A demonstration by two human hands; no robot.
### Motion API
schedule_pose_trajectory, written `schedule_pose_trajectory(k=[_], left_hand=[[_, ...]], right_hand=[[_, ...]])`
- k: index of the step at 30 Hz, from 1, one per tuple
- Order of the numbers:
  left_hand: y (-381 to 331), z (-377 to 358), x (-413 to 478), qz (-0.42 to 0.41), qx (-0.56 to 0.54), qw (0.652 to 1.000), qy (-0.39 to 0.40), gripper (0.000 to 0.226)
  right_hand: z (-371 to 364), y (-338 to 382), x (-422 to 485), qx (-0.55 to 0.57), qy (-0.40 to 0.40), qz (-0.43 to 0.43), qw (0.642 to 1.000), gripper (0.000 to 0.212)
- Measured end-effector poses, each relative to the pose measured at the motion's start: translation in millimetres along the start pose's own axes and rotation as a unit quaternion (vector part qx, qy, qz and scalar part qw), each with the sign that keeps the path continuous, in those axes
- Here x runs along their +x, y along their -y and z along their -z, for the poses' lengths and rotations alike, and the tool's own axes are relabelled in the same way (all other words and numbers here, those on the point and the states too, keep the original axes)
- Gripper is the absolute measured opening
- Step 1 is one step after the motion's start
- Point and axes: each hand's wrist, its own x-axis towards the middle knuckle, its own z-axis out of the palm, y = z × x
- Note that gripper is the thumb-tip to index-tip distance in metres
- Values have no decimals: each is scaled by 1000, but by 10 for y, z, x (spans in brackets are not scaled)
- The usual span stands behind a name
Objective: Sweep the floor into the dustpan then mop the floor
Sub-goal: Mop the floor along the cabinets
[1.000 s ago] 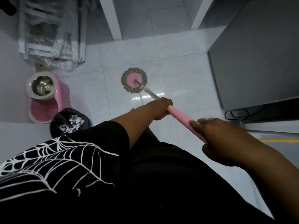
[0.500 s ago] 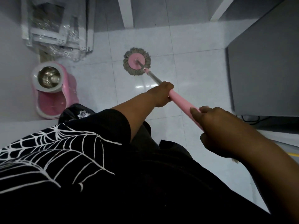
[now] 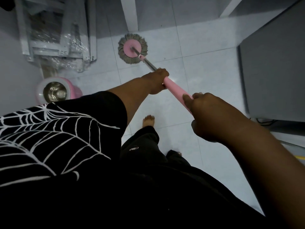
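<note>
Two grips hold one mop: the left grip (image 3: 156, 80), arm stretched nearly straight, wraps the lower end of the pink handle (image 3: 175, 89) where the metal shaft begins. The right grip (image 3: 211, 116) clasps the handle higher up, nearer the body, fingers curled round it. Over the last second the mop head (image 3: 132, 48) has travelled away from both grips across the tiled floor (image 3: 198, 71). It now lies flat well beyond the left grip, near the foot of a white upright (image 3: 129, 14). A bare foot (image 3: 148, 121) has come forward below the grips. This outward stroke suggests mopping is under way and sweeping done. The spin bucket (image 3: 57, 91) stands well left of the left grip.
</note>
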Motion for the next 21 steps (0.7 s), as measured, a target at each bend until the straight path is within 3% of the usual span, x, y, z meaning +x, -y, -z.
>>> schedule_pose_trajectory(k=[5, 9, 15, 21], left_hand=[[-74, -206, -127, 9, 52, 998, 18, 59], [-261, -410, -421, -37, 76, 996, 19, 70], [-788, -1112, -1048, -104, 83, 991, 8, 67], [-1114, -1813, -1488, -96, 100, 990, 36, 67]], right_hand=[[-201, 136, -243, -5, -2, -11, 1000, 54], [-375, 223, -643, -16, -15, -40, 999, 55], [-773, 290, -1571, -46, -8, -61, 997, 56], [-1287, 363, -2336, -43, 20, -29, 998, 68]])
